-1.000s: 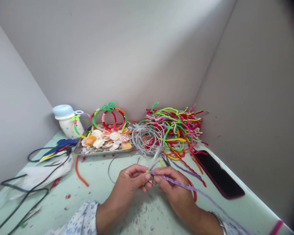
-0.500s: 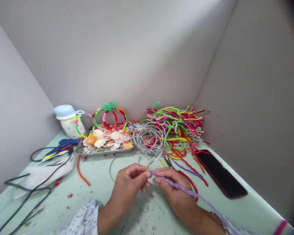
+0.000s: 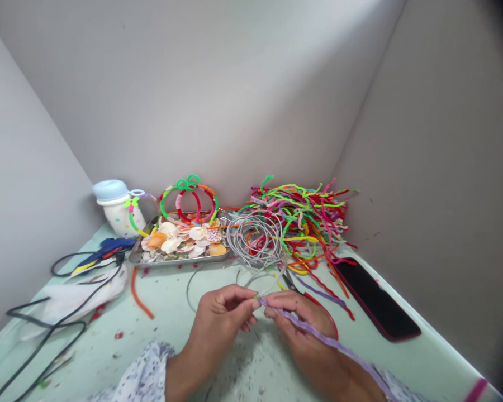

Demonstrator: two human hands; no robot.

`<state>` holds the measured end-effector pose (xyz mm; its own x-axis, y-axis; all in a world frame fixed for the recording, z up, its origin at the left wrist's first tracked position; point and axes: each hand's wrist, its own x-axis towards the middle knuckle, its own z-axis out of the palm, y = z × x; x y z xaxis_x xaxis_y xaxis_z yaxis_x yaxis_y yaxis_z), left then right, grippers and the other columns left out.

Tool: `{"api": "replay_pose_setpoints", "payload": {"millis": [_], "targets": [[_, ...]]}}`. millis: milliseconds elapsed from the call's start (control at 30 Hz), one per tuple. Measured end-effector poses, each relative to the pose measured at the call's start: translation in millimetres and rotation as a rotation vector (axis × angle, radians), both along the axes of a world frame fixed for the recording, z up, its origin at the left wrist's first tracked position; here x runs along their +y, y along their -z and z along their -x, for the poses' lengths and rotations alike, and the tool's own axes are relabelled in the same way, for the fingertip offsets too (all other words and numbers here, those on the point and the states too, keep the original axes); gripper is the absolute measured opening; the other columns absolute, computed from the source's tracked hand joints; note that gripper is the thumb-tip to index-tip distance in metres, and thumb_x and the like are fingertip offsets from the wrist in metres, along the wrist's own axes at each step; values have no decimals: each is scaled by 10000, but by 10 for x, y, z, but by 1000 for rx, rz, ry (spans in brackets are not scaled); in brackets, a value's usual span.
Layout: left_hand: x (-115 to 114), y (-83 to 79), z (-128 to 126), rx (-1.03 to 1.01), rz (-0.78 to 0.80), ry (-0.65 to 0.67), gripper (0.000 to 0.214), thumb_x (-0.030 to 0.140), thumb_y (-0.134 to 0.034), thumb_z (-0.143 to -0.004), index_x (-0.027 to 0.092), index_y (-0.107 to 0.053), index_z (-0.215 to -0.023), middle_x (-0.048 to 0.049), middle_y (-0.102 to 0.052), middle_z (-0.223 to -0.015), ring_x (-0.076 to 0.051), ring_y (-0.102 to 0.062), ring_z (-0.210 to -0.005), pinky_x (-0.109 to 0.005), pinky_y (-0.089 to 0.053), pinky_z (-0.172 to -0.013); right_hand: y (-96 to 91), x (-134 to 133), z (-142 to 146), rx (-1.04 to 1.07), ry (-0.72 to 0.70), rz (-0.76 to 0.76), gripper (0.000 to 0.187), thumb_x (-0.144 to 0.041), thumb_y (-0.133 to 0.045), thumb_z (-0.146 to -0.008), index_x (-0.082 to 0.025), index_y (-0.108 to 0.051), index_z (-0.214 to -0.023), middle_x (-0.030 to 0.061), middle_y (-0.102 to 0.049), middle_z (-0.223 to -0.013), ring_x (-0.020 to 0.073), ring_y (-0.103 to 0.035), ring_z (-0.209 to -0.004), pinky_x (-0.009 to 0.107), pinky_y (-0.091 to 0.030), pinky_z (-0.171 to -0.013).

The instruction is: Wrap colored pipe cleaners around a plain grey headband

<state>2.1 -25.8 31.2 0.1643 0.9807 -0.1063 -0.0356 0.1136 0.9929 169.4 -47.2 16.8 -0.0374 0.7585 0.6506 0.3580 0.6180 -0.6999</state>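
Between thumb and finger, my right hand (image 3: 304, 324) pinches a purple pipe cleaner (image 3: 331, 341), whose long tail runs back over the wrist. My left hand (image 3: 224, 315) is closed at the tip of that strand, gripping a thin grey wire with a small bit of green at its end. The fingertips of both hands nearly touch. From there the wire leads up to a loose grey wire coil (image 3: 255, 240) beyond the hands. Red-handled scissors (image 3: 324, 307) lie partly hidden behind my right hand.
A metal tray of seashells (image 3: 180, 259) stands at the back, with pipe cleaner rings (image 3: 178, 204) on it. Right of it is a heap of coloured pipe cleaners (image 3: 305, 218). A phone (image 3: 377, 301), a white bottle (image 3: 119, 212), a blue glue gun (image 3: 109, 248) and its black cable (image 3: 62, 324) lie around.
Both hands stay together at the joined ends, with only slight finger shifts. The purple pipe cleaner's tail sits a little lower, and the view has tilted slightly.
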Motion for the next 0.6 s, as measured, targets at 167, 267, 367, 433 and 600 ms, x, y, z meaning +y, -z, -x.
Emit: {"api": "replay_pose_setpoints", "payload": {"millis": [167,267,367,433,600], "targets": [[-25,-34,-29,2,25,-9,171,277,-799,-652,128,-759,-726,-18,-652,-488,-118,-557,-441,-213,-459,-452,-15,36,-82,-183,1,-184,139,-157,-642,-864,-247,-679,-963,24,-772,-835,182,-739,-738,269,-588,-667],[-27,-20,-37,20,19,3,175,285,-792,-658,130,-762,-732,-18,-649,-489,-124,-564,-449,-220,-464,-463,-20,89,-140,-263,-86,-306,215,-124,-613,-869,-257,-664,-1030,34,-774,-859,183,-740,-753,274,-582,-659],[-36,0,-35,48,12,25,157,280,-772,-678,134,-759,-735,-7,-632,-479,-113,-539,-431,-213,-445,-459,-23,133,-196,-339,-141,-353,257,-116,-606,-876,-262,-652,-1083,45,-769,-900,178,-723,-762,285,-561,-653],[-49,1,-33,76,5,40,143,271,-754,-692,134,-758,-733,-1,-618,-471,-105,-519,-422,-205,-424,-453,-33,150,-224,-390,-141,-379,279,-116,-624,-870,-271,-651,-1101,37,-770,-920,181,-709,-778,313,-545,-690],[-77,-41,-40,123,-15,68,141,276,-727,-707,137,-751,-710,5,-594,-474,-105,-495,-434,-202,-391,-455,-110,180,-231,-436,-128,-395,186,-171,-636,-877,-275,-678,-1025,12,-774,-892,212,-682,-840,389,-495,-788]]}}
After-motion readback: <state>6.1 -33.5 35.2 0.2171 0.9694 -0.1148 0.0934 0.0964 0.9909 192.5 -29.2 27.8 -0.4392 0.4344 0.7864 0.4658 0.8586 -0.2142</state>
